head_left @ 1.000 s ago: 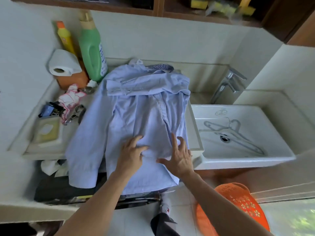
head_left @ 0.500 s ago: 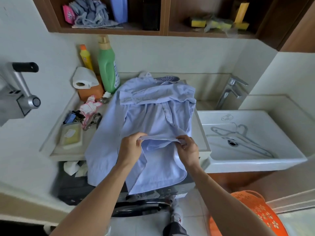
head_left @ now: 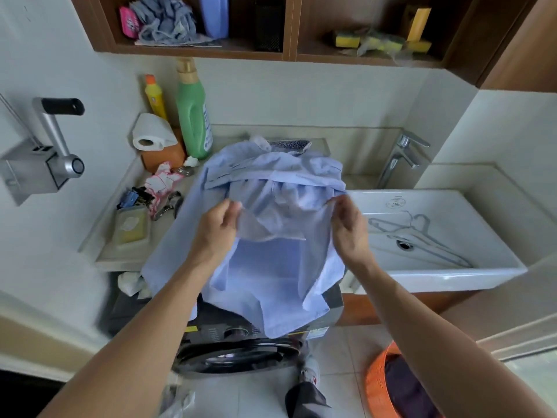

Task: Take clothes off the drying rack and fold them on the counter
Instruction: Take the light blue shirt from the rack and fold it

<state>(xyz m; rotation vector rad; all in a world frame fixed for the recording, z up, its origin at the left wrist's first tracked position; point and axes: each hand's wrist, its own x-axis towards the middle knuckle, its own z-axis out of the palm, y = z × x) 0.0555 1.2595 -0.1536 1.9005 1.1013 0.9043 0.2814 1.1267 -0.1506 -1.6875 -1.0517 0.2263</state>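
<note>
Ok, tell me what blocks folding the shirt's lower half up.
Nothing visible does. The left hand and right hand pinch the shirt, lifted mid-length; its upper half on the counter has nothing on it.

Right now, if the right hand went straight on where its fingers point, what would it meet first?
Most likely the blue shirt itself: the right hand, pinching its lifted hem, points away at the shirt's bunched upper part on the counter. Depth is unclear from one view.

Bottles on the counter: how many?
2. The yellow bottle stands against the wall behind the paper roll; the taller green bottle stands next to it. The shirt could hide more.
</note>
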